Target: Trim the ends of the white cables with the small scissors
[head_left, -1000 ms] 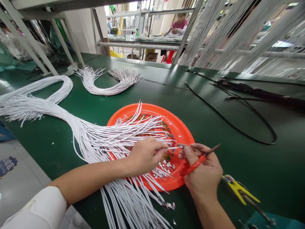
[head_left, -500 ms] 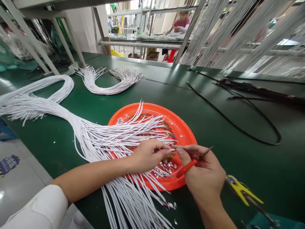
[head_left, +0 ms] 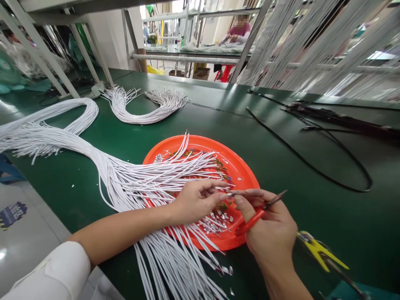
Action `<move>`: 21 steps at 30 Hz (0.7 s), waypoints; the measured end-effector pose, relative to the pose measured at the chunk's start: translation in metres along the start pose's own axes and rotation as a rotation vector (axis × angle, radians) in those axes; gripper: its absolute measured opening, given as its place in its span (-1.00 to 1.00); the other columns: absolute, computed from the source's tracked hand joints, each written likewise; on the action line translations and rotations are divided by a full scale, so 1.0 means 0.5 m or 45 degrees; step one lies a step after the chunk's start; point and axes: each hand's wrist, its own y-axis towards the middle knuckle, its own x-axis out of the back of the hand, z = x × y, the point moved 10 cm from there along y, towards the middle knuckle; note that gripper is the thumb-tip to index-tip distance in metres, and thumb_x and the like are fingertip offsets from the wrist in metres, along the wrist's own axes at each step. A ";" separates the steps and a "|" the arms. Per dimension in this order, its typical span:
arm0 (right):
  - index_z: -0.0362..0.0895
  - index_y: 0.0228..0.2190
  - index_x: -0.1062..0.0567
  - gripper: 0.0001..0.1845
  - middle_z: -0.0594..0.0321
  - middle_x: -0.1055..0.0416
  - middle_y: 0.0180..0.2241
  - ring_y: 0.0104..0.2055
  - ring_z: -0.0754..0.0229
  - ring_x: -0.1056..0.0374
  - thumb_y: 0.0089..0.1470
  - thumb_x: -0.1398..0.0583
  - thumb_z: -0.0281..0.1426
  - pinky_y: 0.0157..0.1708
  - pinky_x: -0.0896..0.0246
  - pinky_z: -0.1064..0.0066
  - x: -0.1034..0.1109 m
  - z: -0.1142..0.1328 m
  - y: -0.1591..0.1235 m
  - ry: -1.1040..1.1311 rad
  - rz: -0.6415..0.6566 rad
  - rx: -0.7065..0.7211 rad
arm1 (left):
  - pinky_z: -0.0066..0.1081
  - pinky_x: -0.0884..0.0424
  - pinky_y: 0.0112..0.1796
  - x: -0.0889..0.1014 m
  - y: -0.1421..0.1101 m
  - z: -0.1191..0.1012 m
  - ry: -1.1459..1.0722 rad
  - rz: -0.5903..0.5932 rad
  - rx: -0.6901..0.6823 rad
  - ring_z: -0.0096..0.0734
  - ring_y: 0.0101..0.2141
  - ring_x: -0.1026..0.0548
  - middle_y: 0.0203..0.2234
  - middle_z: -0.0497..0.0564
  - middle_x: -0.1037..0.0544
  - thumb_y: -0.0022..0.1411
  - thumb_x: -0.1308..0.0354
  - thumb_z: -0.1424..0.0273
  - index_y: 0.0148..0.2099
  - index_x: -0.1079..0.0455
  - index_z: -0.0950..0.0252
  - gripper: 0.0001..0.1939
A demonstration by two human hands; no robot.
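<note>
My left hand [head_left: 195, 201] pinches the end of one white cable over the orange tray [head_left: 243, 166]. A big bundle of white cables [head_left: 131, 183] lies across the tray and runs off to the left. My right hand [head_left: 268, 227] is closed around red-handled snips [head_left: 254, 217], their dark blades pointing up and right. Its fingertips meet the left hand's at the cable end. Small silver foil scraps [head_left: 217, 221] lie in the tray under both hands.
A second curved white cable bundle [head_left: 146, 106] lies at the back of the green table [head_left: 312, 208]. Black cables [head_left: 312, 166] loop on the right. Yellow-handled snips [head_left: 318, 250] lie beside my right wrist. White cords hang from a rack at the upper right. A person sits at a far bench.
Both hands stay over the tray's near side, working the same cable end. The snips' blades drew closer to the fingers, then tilted out again. The view shifted slightly right.
</note>
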 end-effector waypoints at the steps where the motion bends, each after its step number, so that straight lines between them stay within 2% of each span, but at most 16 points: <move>1: -0.13 -0.43 -0.40 -0.74 0.30 -0.41 -0.50 -0.48 0.28 -0.37 -0.23 -0.32 -0.36 -0.43 -0.33 0.42 0.000 -0.005 -0.001 0.007 -0.009 -0.027 | -0.54 -0.28 -0.47 0.001 0.000 -0.001 0.025 -0.007 -0.013 -0.59 -0.53 -0.35 -0.52 0.00 -0.44 0.12 -0.10 0.37 0.00 -0.34 0.41 -0.61; 4: -0.12 -0.40 -0.39 -0.65 0.32 -0.42 -0.52 -0.48 0.27 -0.39 -0.29 -0.35 -0.33 -0.42 -0.34 0.42 -0.018 -0.042 -0.007 0.166 0.064 -0.238 | -0.53 -0.29 -0.46 -0.010 -0.002 -0.010 0.117 0.070 -0.059 -0.57 -0.53 -0.36 -0.50 0.02 -0.46 0.14 -0.06 0.41 0.02 -0.34 0.42 -0.62; 7: -0.11 -0.33 -0.37 -0.51 0.34 -0.42 -0.56 -0.50 0.24 -0.40 -0.38 -0.39 -0.33 -0.45 -0.35 0.39 -0.047 -0.087 -0.018 0.376 0.190 -0.515 | -0.49 -0.34 -0.37 -0.024 -0.005 -0.027 0.138 0.167 -0.145 -0.51 -0.44 -0.40 -0.36 0.10 -0.51 0.14 -0.04 0.47 -0.05 -0.40 0.43 -0.68; 10: -0.11 -0.31 -0.37 -0.42 0.34 -0.43 -0.55 -0.50 0.20 -0.41 -0.48 -0.42 -0.37 -0.48 -0.35 0.40 -0.055 -0.104 -0.022 0.403 0.227 -0.628 | -0.48 -0.36 -0.35 -0.017 -0.002 -0.031 0.075 0.139 -0.151 -0.50 -0.42 -0.43 -0.35 0.10 -0.52 0.14 -0.04 0.47 -0.12 -0.44 0.41 -0.73; 13: -0.12 -0.33 -0.37 -0.48 0.33 -0.45 -0.54 -0.50 0.24 -0.40 -0.42 -0.41 -0.33 -0.49 -0.33 0.44 -0.035 -0.094 -0.014 0.351 0.120 -0.573 | -0.50 -0.35 -0.43 0.002 0.003 -0.029 0.100 0.028 -0.125 -0.53 -0.49 -0.41 -0.42 0.06 -0.51 0.13 -0.08 0.42 -0.19 -0.47 0.39 -0.77; 16: -0.12 -0.35 -0.38 -0.58 0.31 -0.48 -0.48 -0.48 0.30 -0.39 -0.31 -0.37 -0.33 -0.43 -0.32 0.47 -0.004 -0.057 -0.003 0.260 -0.031 -0.368 | -0.49 -0.33 -0.44 0.019 0.001 -0.049 0.270 -0.087 -0.230 -0.52 -0.50 -0.40 -0.47 0.02 -0.50 0.11 -0.11 0.40 -0.25 -0.49 0.35 -0.81; 21: -0.11 -0.37 -0.38 -0.70 0.30 -0.46 -0.46 -0.43 0.26 -0.40 -0.21 -0.33 -0.37 -0.36 -0.32 0.39 0.002 0.007 -0.008 0.095 -0.043 -0.053 | -0.50 -0.30 -0.41 0.009 -0.013 -0.076 0.592 -0.113 -0.421 -0.51 -0.49 -0.39 -0.56 0.01 -0.48 0.13 -0.08 0.42 -0.34 -0.51 0.34 -0.82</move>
